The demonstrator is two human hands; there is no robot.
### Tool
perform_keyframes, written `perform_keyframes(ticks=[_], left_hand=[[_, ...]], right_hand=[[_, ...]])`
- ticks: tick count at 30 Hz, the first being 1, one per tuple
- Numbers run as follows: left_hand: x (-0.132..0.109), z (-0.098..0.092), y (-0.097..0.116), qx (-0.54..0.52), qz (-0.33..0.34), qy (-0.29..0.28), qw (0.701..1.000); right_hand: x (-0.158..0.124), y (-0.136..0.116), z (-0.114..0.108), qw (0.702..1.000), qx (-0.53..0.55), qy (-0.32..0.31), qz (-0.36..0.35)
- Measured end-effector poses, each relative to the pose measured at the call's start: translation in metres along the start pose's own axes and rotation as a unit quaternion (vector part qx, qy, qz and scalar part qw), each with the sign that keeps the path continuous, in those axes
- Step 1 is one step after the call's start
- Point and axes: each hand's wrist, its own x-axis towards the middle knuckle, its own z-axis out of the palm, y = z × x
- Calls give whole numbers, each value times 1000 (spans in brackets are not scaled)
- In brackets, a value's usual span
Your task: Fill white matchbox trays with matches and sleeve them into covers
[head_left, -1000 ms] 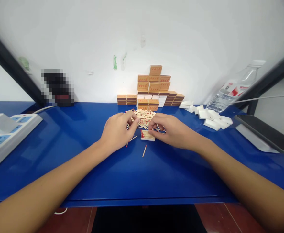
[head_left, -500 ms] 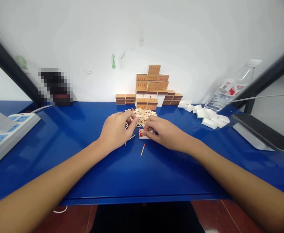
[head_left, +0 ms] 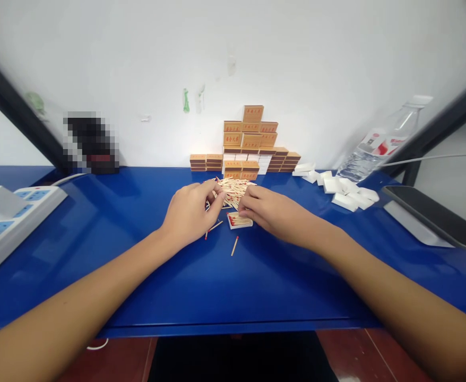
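A small white matchbox tray with several red-headed matches in it lies on the blue table. Just above its right end is my right hand, fingertips pressed together; what they hold, if anything, is hidden. Behind the tray spreads a heap of loose matches. At the heap's left edge rests my left hand, its thumb and fingers curled towards each other; I cannot make out anything between them. One single match lies in front of the tray, and a few loose matches are by my left thumb.
Orange matchboxes stand stacked against the wall. White trays lie right of them, near a leaning plastic bottle. A phone rests at far right, a power strip at left. The table's front edge is near me.
My right hand has lifted slightly up and back from the tray, so more of the tray and its matches shows. My left hand has stayed in place.
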Motion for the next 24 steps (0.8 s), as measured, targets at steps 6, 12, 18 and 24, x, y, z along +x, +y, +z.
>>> perform_keyframes(ticks=[6,12,18,24], left_hand=[[0,0,1,-4,-1,-1,1000],[0,-1,2,-6,3,3,1000],[0,0,2,-7,2,0,1000],[0,0,1,-1,5,-1,1000]], right_hand=[[0,-2,3,997,83,0,9],[2,-4,4,998,63,24,9],[2,-1,5,997,63,34,-3],[4,0,8,998,64,26,-5]])
